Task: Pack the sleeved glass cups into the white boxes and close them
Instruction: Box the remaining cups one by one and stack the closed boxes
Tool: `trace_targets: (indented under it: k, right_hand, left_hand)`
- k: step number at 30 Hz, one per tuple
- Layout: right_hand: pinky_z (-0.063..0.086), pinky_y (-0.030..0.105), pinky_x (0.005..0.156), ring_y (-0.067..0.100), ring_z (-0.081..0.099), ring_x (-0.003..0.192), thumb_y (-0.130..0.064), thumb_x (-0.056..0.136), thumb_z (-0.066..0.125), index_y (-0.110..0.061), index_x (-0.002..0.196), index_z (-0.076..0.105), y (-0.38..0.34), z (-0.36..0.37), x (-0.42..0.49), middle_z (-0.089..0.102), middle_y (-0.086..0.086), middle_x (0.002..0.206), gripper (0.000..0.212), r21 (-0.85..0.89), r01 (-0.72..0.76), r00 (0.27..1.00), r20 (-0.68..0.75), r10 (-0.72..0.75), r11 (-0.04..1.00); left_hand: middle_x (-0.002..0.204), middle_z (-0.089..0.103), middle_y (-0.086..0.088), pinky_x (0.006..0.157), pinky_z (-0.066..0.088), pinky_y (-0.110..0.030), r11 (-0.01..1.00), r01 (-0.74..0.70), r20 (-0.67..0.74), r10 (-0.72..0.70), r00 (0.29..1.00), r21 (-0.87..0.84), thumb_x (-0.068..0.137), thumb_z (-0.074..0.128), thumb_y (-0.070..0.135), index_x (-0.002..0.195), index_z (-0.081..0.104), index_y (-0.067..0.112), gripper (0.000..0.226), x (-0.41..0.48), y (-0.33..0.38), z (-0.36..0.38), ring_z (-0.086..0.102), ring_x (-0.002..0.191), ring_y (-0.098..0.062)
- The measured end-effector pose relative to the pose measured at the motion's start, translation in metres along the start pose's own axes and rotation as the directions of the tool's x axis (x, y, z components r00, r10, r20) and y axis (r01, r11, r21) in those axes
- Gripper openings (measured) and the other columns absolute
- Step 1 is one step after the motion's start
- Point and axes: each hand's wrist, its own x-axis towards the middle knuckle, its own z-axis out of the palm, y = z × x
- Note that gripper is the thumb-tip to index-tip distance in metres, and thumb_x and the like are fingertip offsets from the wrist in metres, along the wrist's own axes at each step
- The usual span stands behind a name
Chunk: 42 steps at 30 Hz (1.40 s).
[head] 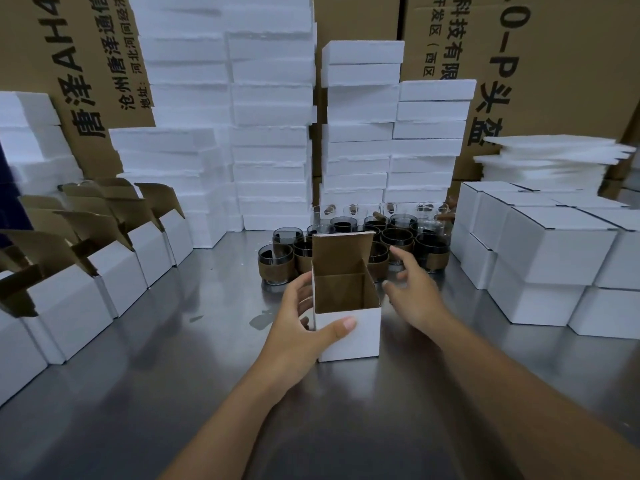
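Fingers of the left hand (298, 325) curl round 1 open white box (349, 337) on the metal table (207, 341), thumb on its front. Beside it, the right hand (414, 292) is spread, holding nothing. Behind stand the sleeved glass cups (397, 241).

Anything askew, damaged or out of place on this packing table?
Nothing serious. The thin foam sheets at the right rear are piled unevenly, corners fanning out behind the closed white boxes. The foam blocks at the back have ragged edges. The open box in the left hand and the sleeved cups stand upright.
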Motion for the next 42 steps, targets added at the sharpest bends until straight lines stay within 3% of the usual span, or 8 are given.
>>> trace_targets:
  k: [9, 15, 19, 26, 31, 37, 39, 42]
  right_hand:
    - [0.042, 0.034, 0.078, 0.025, 0.054, 0.098, -0.032, 0.092, 0.056, -0.033, 0.129, 0.039, -0.016, 0.004, 0.019, 0.04, 0.003, 0.126, 0.04, -0.444, 0.054, 0.995, 0.094, -0.013, 0.894]
    - [0.044, 0.032, 0.069, 0.019, 0.052, 0.088, -0.026, 0.08, 0.072, -0.018, 0.094, 0.04, -0.004, 0.001, 0.004, 0.049, 0.003, 0.114, 0.036, -0.252, 0.026, 0.999, -0.025, -0.034, 0.967]
    - [0.044, 0.033, 0.063, 0.02, 0.052, 0.083, -0.028, 0.075, 0.077, -0.021, 0.083, 0.034, 0.006, -0.004, -0.012, 0.054, 0.003, 0.099, 0.044, -0.198, 0.006, 0.996, -0.091, -0.025, 0.98]
    - [0.048, 0.031, 0.079, 0.017, 0.052, 0.097, -0.031, 0.07, 0.081, -0.025, 0.102, 0.042, 0.007, -0.023, -0.054, 0.05, -0.001, 0.109, 0.051, 0.026, 0.039, 0.969, -0.245, -0.032, 0.999]
    - [0.043, 0.019, 0.077, 0.01, 0.055, 0.099, -0.03, 0.066, 0.082, -0.038, 0.112, 0.035, -0.015, -0.029, -0.09, 0.047, -0.023, 0.102, 0.066, 0.268, 0.109, 0.955, -0.294, -0.026, 0.957]
    - [0.044, 0.016, 0.082, 0.001, 0.051, 0.1, -0.04, 0.065, 0.081, -0.044, 0.119, 0.032, -0.034, -0.019, -0.123, 0.04, -0.034, 0.106, 0.073, 0.291, 0.197, 0.943, -0.318, -0.099, 0.936]
    - [0.039, 0.007, 0.074, -0.003, 0.05, 0.098, -0.046, 0.063, 0.08, -0.046, 0.121, 0.035, -0.036, -0.016, -0.131, 0.041, -0.033, 0.105, 0.073, 0.27, 0.188, 0.952, -0.287, -0.107, 0.944]
    - [0.039, 0.001, 0.068, -0.016, 0.046, 0.098, -0.047, 0.063, 0.079, -0.047, 0.121, 0.04, -0.04, -0.013, -0.141, 0.041, -0.035, 0.106, 0.07, 0.213, 0.243, 0.941, -0.286, -0.178, 0.946]
  left_hand:
    - [0.121, 0.051, 0.029, 0.093, 0.046, -0.019, 0.999, 0.038, 0.021, -0.039, 0.999, 0.029, 0.044, 0.075, 0.065, 0.111, 0.041, 0.053, 0.076, 0.002, -0.002, 0.0, 0.05, 0.112, 0.006]
    - [0.131, 0.052, 0.02, 0.103, 0.044, -0.032, 0.999, 0.04, 0.013, -0.04, 0.999, 0.03, 0.041, 0.076, 0.069, 0.13, 0.04, 0.041, 0.1, 0.003, -0.002, 0.0, 0.05, 0.12, -0.002]
    - [0.132, 0.051, 0.02, 0.092, 0.044, -0.015, 0.999, 0.039, 0.035, -0.04, 0.999, 0.033, 0.046, 0.076, 0.067, 0.13, 0.038, 0.041, 0.096, 0.002, -0.001, -0.001, 0.049, 0.12, -0.001]
    - [0.125, 0.049, 0.026, 0.091, 0.04, -0.016, 0.998, 0.043, 0.04, -0.045, 0.998, 0.042, 0.054, 0.075, 0.052, 0.126, 0.036, 0.044, 0.082, -0.005, 0.002, -0.002, 0.045, 0.122, -0.001]
    - [0.131, 0.046, 0.012, 0.092, 0.039, -0.022, 0.989, 0.035, -0.035, -0.03, 0.999, 0.142, 0.073, 0.076, 0.033, 0.136, 0.035, 0.031, 0.075, -0.016, 0.006, -0.004, 0.045, 0.12, -0.007]
    - [0.099, 0.055, 0.005, 0.079, 0.043, -0.012, 0.91, -0.314, -0.307, 0.391, 0.868, 0.272, 0.09, 0.059, 0.028, 0.112, 0.05, 0.022, 0.024, -0.038, 0.025, -0.004, 0.053, 0.092, 0.0]
    - [0.089, 0.056, 0.01, 0.073, 0.042, -0.008, 0.861, -0.398, -0.296, 0.489, 0.82, 0.317, 0.087, 0.054, 0.027, 0.101, 0.053, 0.026, 0.014, -0.045, 0.029, 0.0, 0.054, 0.086, -0.001]
    - [0.081, 0.059, 0.017, 0.069, 0.049, -0.017, 0.858, -0.4, -0.159, 0.466, 0.87, 0.323, 0.087, 0.048, 0.033, 0.091, 0.053, 0.038, 0.008, -0.053, 0.03, 0.007, 0.058, 0.082, -0.005]
